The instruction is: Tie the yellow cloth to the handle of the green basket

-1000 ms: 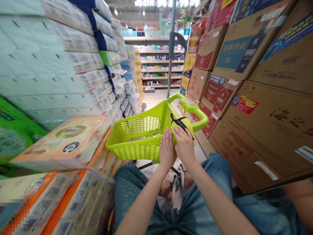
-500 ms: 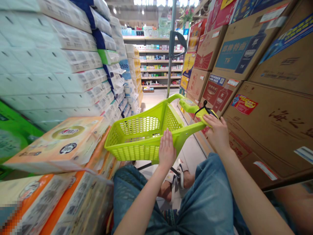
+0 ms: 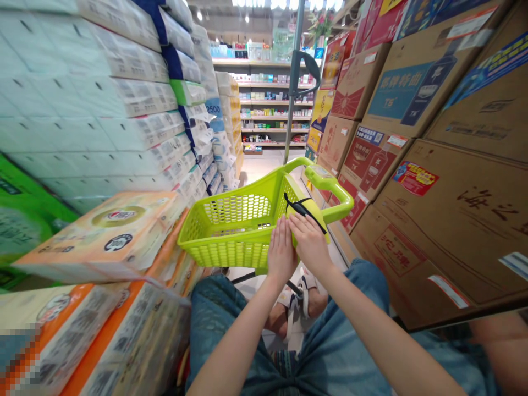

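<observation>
A lime green plastic shopping basket (image 3: 231, 225) stands in the aisle in front of my knees, its curved handle (image 3: 332, 187) at the right. My left hand (image 3: 281, 250) lies flat against the basket's near right corner, fingers stretched out and together. Right beside it, my right hand (image 3: 310, 242) presses a yellow pad with a black strap (image 3: 306, 210) onto the basket's right wall near the handle's base. The two hands almost touch. The basket looks empty inside.
Stacked packs of tissue paper (image 3: 103, 110) wall the left side, with orange and white packs (image 3: 107, 236) low and close. Brown cartons (image 3: 445, 181) line the right. A metal pole with a black grip (image 3: 297, 82) rises behind the basket. Shelves (image 3: 268, 104) close the aisle's far end.
Half a second ago my right hand held the pad out on the handle at the right; it has come back to the basket's near corner beside my left hand, which stayed put.
</observation>
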Available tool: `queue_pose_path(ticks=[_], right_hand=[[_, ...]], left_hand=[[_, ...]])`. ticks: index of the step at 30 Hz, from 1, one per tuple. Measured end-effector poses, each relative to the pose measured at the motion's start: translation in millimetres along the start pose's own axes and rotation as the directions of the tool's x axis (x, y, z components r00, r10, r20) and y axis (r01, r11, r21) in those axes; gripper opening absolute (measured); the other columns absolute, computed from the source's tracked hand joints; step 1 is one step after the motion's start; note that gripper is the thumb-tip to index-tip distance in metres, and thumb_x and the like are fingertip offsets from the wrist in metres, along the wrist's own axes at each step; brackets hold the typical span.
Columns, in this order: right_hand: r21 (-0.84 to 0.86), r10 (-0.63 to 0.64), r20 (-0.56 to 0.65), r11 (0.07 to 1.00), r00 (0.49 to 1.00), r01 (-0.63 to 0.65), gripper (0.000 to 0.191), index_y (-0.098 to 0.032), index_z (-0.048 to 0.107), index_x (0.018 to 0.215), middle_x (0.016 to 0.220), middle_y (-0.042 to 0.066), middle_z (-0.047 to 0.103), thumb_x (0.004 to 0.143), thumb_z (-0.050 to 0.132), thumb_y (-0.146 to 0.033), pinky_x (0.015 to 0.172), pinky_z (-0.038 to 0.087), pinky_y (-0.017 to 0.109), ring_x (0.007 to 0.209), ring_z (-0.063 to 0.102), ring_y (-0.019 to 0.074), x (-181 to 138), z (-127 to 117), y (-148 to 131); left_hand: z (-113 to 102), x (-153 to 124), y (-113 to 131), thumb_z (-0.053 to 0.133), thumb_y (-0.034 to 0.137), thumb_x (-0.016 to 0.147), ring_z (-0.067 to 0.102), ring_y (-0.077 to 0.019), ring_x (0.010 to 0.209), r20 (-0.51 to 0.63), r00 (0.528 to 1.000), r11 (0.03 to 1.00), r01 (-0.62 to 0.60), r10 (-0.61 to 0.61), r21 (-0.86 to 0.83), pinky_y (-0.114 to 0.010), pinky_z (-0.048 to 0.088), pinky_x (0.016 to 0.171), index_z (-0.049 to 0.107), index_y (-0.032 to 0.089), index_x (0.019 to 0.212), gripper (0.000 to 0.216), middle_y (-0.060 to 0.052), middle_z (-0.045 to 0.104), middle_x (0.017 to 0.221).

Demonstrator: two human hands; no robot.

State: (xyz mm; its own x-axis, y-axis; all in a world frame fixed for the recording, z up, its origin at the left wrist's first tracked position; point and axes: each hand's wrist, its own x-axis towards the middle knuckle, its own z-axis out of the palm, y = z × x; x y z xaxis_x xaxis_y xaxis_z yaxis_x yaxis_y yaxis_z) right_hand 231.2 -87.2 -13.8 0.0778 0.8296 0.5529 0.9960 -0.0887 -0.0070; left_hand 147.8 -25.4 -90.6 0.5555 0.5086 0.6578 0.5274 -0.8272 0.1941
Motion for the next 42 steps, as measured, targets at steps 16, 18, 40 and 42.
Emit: queue_pose_path(ticks=[16,18,40,42], right_hand=[[-0.101,0.136,-0.116,0.984,0.984,-0.148,0.055,-0.01,0.064,0.127,0.134,0.014,0.064,0.078,0.043,0.002,0.117,0.034,0.048,0.132,0.054,0.0269,0,-16,38],[-0.088,0.101,-0.067,0.99,0.993,-0.107,0.054,-0.01,0.066,0.125,0.133,0.014,0.065,0.078,0.043,0.002,0.117,0.035,0.045,0.13,0.055,0.0257,7,-5,13],[-0.15,0.211,-0.146,0.961,0.967,-0.232,0.058,-0.01,0.061,0.129,0.135,0.013,0.064,0.076,0.042,0.004,0.118,0.028,0.055,0.135,0.049,0.03,-4,-20,41],[-0.121,0.153,-0.094,0.979,0.984,-0.164,0.057,-0.01,0.061,0.129,0.136,0.012,0.063,0.077,0.041,0.004,0.118,0.029,0.052,0.134,0.05,0.028,-2,-8,9]], left_hand=[[2,0,1,0.046,0.009,0.08,0.01,-0.0249,0.153,0.012,1.0,1.0,-0.001,0.001,-0.018,-0.046,0.029,0.121,0.011,0.001,0.154,0.083,-0.02,0.021,0.163],[3,1,1,0.045,0.01,0.082,0.011,-0.0246,0.153,0.007,1.0,1.0,0.01,-0.01,-0.01,-0.045,0.029,0.121,0.012,0.002,0.154,0.08,-0.02,0.023,0.162],[-2,1,0,0.046,0.007,0.079,0.011,-0.0244,0.153,0.023,1.0,1.0,-0.003,0.003,0.009,-0.044,0.03,0.121,0.014,0.0,0.154,0.081,-0.02,0.024,0.162],[-2,1,0,0.046,0.009,0.081,0.012,-0.0245,0.152,0.021,1.0,1.0,-0.001,0.001,0.022,-0.045,0.03,0.121,0.015,0.001,0.154,0.08,-0.02,0.025,0.161]])
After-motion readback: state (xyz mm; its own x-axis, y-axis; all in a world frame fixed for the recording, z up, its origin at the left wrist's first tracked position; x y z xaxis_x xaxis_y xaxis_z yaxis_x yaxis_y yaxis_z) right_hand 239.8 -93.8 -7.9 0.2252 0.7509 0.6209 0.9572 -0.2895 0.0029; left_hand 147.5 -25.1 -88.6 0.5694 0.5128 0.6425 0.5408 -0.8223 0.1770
